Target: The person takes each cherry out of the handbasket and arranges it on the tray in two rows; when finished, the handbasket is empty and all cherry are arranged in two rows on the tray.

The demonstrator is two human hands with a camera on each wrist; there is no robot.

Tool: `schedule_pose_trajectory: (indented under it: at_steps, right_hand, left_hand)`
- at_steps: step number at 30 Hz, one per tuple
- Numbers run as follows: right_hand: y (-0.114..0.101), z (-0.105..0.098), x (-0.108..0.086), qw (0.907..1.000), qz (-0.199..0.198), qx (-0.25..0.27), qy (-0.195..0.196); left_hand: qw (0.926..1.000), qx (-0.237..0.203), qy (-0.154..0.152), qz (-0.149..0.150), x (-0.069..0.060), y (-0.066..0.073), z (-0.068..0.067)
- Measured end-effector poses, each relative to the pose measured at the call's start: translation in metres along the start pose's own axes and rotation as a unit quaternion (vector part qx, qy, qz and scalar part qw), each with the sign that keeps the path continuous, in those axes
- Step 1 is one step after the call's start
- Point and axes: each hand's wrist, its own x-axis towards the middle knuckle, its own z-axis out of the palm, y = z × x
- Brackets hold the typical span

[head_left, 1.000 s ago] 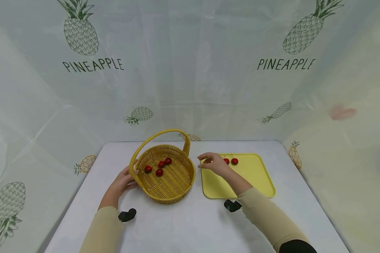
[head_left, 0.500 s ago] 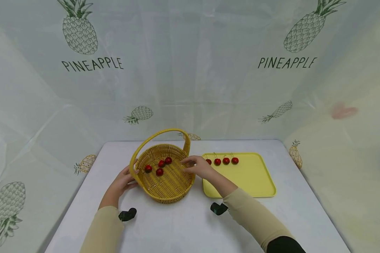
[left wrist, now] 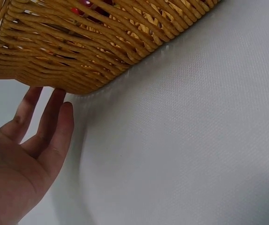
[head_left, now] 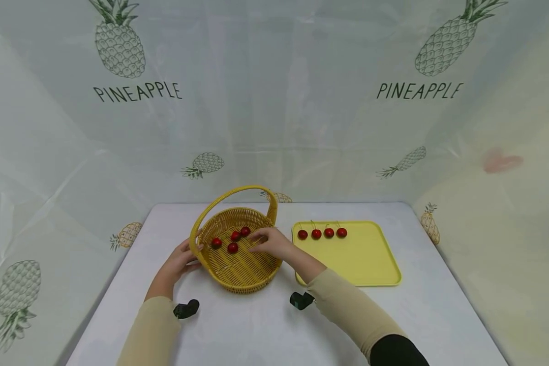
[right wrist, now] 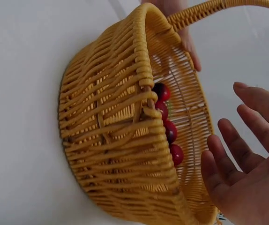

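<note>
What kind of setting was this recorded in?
Probably a staged tabletop filming area: pineapple-printed sheeting hangs behind and beside a white table that holds a wicker basket and yellow tray.

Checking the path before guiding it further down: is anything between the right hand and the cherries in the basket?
Nothing visible stands between them. The right hand is over the open top of the wicker basket, facing the four cherries; the arched handle does not cross that gap.

soft, even light; faint shadows on white tabletop (head_left: pixel 238 330)
</note>
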Motion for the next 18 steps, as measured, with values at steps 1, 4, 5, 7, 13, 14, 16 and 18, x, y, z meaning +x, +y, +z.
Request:
schedule_pose_trajectory:
  at_steps: [1,4,5,7,13,14,16,18]
  right_hand:
    - [-0.001,0.002,0.002,1.0,0.001,0.0,-0.002]
    - [-0.002,0.006,0.007,1.0,0.006,0.003,-0.007]
    - [-0.004,0.008,0.008,0.9999,0.008,0.002,-0.007]
    - [-0.006,0.01,0.012,0.9999,0.011,0.004,-0.009]
    - [-0.01,0.017,0.023,0.9997,0.021,0.0,-0.009]
    - [-0.009,0.019,0.025,0.9997,0.023,0.0,-0.008]
    - [-0.008,0.021,0.029,0.9995,0.032,-0.001,-0.004]
    - [-0.007,0.023,0.034,0.9992,0.04,-0.003,-0.001]
  left_hand:
    - [1.0,0.001,0.0,0.001,0.0,0.0,0.0]
    - [1.0,0.002,0.001,0.003,0.0,0.0,0.0]
    - [1.0,0.002,0.001,0.004,0.0,0.0,0.0]
    - [1.0,0.001,0.0,0.004,0.001,0.001,-0.001]
    - [1.0,0.0,0.0,0.002,0.002,0.0,-0.001]
    - [1.0,0.001,0.002,0.001,0.002,0.0,-0.001]
    - [1.0,0.002,0.004,0.001,0.002,0.0,-0.001]
    - [1.0,0.004,0.005,0.002,0.002,0.0,-0.001]
